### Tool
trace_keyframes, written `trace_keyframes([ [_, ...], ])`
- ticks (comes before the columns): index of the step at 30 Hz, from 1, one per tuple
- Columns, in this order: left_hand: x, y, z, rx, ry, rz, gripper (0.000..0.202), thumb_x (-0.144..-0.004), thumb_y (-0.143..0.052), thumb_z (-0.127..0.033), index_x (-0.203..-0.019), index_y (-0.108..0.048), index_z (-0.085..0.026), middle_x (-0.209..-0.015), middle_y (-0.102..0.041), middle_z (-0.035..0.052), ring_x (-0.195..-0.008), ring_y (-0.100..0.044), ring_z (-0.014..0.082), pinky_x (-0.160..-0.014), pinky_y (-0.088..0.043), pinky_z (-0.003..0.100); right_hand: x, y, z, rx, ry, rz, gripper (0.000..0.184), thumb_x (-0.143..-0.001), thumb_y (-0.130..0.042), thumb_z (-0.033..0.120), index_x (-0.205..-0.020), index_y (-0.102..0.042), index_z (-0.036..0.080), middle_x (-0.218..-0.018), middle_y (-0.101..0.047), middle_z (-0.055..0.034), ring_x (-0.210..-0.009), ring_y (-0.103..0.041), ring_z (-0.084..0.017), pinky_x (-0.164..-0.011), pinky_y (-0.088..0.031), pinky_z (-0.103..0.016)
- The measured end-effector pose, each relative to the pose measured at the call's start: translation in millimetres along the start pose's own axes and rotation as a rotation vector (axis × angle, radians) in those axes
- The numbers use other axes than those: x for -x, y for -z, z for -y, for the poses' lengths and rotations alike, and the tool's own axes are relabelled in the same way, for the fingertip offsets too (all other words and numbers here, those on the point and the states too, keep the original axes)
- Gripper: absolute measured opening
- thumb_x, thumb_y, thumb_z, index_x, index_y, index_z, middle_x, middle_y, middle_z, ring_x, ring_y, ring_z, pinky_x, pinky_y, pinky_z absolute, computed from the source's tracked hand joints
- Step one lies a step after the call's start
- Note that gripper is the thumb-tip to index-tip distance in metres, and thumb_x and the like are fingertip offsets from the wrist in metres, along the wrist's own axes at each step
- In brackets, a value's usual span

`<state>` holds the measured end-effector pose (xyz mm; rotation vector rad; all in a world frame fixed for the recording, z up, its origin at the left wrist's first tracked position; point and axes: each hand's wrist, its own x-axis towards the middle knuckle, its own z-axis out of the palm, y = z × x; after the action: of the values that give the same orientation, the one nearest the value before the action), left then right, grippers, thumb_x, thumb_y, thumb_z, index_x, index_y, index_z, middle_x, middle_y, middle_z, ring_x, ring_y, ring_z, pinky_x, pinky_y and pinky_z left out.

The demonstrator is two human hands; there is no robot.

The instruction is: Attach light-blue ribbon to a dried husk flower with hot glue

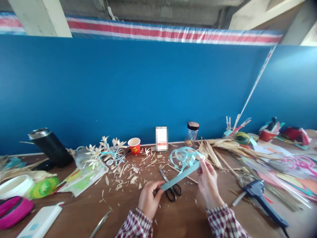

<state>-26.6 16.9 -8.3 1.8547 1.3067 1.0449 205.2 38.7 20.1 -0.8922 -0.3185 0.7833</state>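
Note:
My left hand (149, 197) pinches the lower end of a light blue paper strip (180, 176). My right hand (207, 180) grips its upper end, so the strip is stretched slantwise between both hands above the brown table (188, 221). Behind the strip lie curled light blue paper loops (183, 155). Black-handled scissors (170, 187) rest on the table just under the strip, between my hands. Both sleeves are red and white plaid.
Dried husk scraps (128, 172) and long husk leaves (223, 148) litter the table. A blue glue gun (262, 198) lies right. A red cup (134, 145), glass jar (191, 134), black flask (51, 147) and straw flower (106, 152) stand behind. Tweezers (100, 224) lie near the front edge.

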Motion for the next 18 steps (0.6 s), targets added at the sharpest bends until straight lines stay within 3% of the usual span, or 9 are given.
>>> trace_keyframes([
  [9,-3.2,2.0,3.5,-0.105,-0.132,-0.163,0.026,-0.083,-0.049,-0.02,-0.099,-0.068,-0.022,-0.091,-0.07,0.0075,-0.087,-0.063,0.0201,-0.08,-0.052,0.034,-12.4,7.0,-9.7,0.135,0.038,-0.007,0.033,-0.057,-0.079,0.037,-0.077,-0.062,0.017,-0.058,-0.056,0.0064,-0.044,-0.043,-0.005,-0.039,-0.034,-0.017],
  [18,-4.2,-0.6,9.2,-0.165,-0.106,-0.158,0.026,-0.081,-0.049,-0.018,-0.097,-0.069,-0.023,-0.092,-0.071,0.0057,-0.088,-0.063,0.0197,-0.081,-0.051,0.033,-16.6,8.5,-19.2,0.156,0.045,-0.012,0.035,-0.057,-0.077,0.04,-0.076,-0.06,0.016,-0.06,-0.057,0.0054,-0.045,-0.044,-0.004,-0.04,-0.034,-0.016],
])
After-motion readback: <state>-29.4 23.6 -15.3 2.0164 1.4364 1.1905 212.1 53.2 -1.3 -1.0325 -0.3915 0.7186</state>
